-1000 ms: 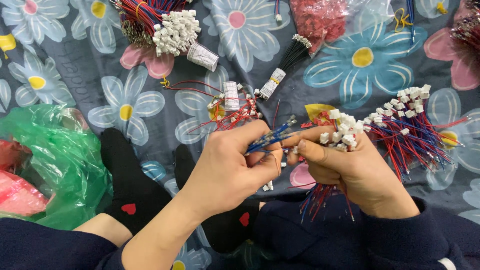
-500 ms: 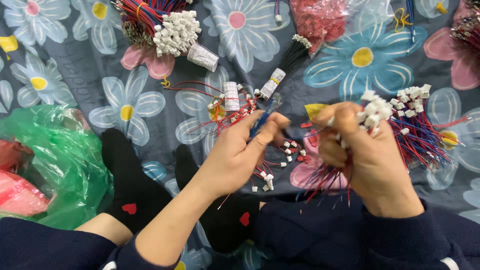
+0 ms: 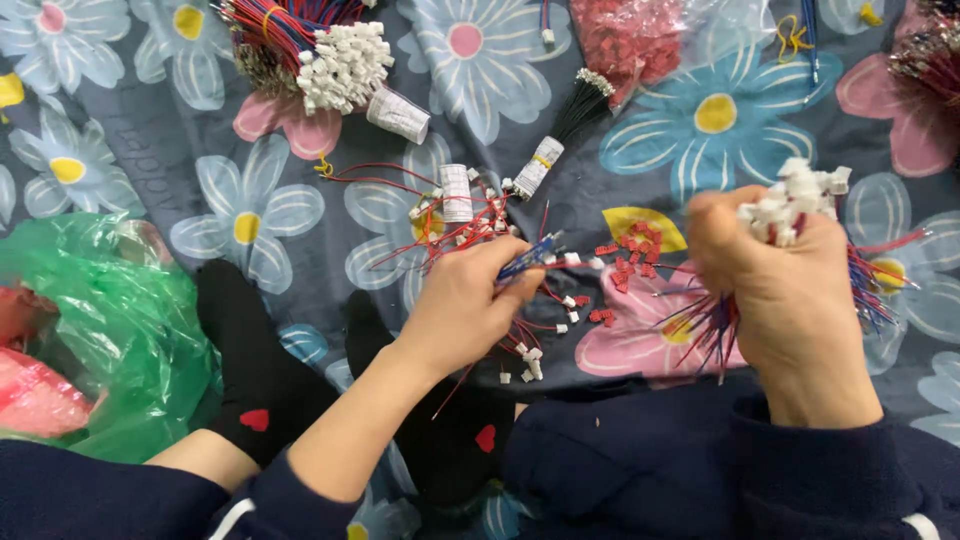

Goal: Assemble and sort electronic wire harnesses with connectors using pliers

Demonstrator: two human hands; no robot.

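Surface: dark grey cloth with big blue, white and pink flower print, spread on the floor; nothing of the room shows beyond it. Person sits at the near edge, black socks with small red hearts resting on the cloth, navy sleeves at the bottom of the view.

Left hand, near the middle of the cloth, pinches a small bunch of blue-and-red leads between thumb and fingertips. Its long axis runs low-left to up-right, free end pointing up-right toward the cloth's far right. Loose red wires with white connectors trail under and behind the hand.

Right hand, toward the right edge, is fisted tight around a thick wire bundle. Bundle stands roughly upright: white connector heads stick out above the fist, red and blue wire tails fan out below and to the right. Hands are apart, a patch of cloth between them.

Between the hands: scattered small red terminals on a pink flower.

Far edge: a bigger bundle with white connectors at far left, a black-wire bundle lying diagonally, a bag of red parts. A white-taped wire roll lies just beyond the left hand. Crumpled green plastic bag at the near left edge.
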